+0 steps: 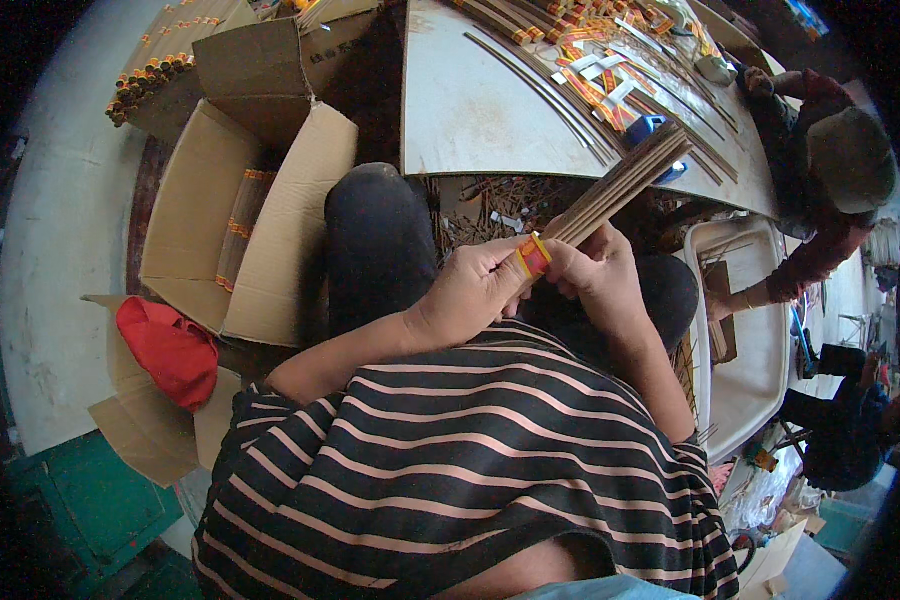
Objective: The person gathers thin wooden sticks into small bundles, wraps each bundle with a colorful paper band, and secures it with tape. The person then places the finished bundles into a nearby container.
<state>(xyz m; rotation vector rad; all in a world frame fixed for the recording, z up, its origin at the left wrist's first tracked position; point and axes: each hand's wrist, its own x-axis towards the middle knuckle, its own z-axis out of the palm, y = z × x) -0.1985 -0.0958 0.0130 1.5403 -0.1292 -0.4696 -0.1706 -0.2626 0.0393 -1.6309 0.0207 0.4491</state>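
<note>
Biggest thing here is the pale grey-white flat-topped desk [460, 110] across the upper middle and right of the frame, pretty messy on its far side with sticks and papers. Another person in a dark red sleeve and drab cap [850, 160] is at the upper right, one arm reaching down to the white plastic tub [755, 385] at the right. Over at the left there's a big brown cardboard box [315, 210], flaps up, with red-and-yellow-banded stick bundles [245, 225] inside. Below that, lower left, a bright red piece of cloth [170, 355] sits on more cardboard. Now the main bit: a bundle of thin brown sticks [620, 185] is right of centre, tilted, its top end pointing to the upper right and overlapping the desk in view. The left hand [475, 290] is curled snugly round its lower end, and the right hand [605, 280] has its fingers bent in and gripping it from the other side, though some fingertips are hidden. Smallest of the lot, a red-and-yellow paper band [534, 256] wraps the bundle between the two thumbs.
</note>
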